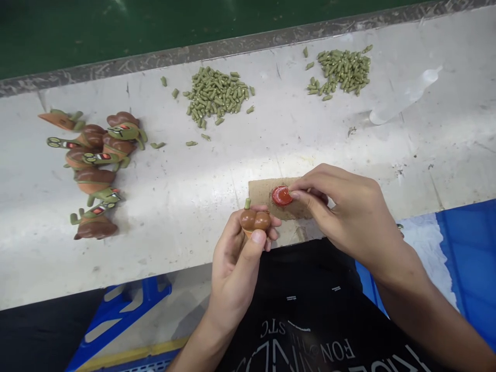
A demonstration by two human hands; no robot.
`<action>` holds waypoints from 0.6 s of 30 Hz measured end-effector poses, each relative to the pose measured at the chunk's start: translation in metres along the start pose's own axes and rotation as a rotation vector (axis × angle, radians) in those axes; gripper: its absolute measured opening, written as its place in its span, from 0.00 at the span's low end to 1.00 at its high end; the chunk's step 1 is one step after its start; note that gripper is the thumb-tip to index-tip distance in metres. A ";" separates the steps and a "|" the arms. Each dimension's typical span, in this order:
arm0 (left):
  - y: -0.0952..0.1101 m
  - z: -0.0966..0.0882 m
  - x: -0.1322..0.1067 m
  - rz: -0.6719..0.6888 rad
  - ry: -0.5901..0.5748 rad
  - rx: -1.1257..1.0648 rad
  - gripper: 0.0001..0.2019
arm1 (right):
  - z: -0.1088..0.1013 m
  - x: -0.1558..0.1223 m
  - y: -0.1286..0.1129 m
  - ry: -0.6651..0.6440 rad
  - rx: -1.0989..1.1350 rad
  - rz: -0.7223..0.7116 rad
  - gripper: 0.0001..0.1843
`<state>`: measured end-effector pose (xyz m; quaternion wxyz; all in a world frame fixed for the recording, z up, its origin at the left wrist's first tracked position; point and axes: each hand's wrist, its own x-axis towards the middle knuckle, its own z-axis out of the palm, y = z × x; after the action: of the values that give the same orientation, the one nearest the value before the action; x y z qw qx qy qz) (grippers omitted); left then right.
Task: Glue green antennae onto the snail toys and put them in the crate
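Black printed shirt lies below both hands. Left hand curls around a brown two-lobed toy body, thumb pressed on it, green peg pointing up and away. Right hand pinches a red disc above cardboard, just beyond the left fingers; white bench edge runs below them.

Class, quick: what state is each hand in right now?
Left hand: closed, holding a brown toy piece with a green stub.
Right hand: closed, fingertips pinching a red disc on cardboard.
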<state>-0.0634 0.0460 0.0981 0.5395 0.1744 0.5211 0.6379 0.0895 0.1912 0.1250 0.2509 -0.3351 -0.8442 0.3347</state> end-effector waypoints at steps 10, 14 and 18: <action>0.004 -0.002 -0.004 -0.005 -0.089 0.109 0.08 | 0.004 -0.009 -0.006 0.075 0.263 0.203 0.07; 0.004 0.002 -0.006 0.004 -0.079 0.145 0.08 | 0.008 -0.018 -0.013 0.102 0.690 0.423 0.03; 0.004 0.007 -0.004 0.004 -0.093 0.179 0.09 | 0.008 -0.023 -0.014 0.112 0.861 0.494 0.05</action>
<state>-0.0586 0.0464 0.1053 0.5439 0.2523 0.5501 0.5813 0.0939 0.1632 0.1255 0.3247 -0.4084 -0.5103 0.6836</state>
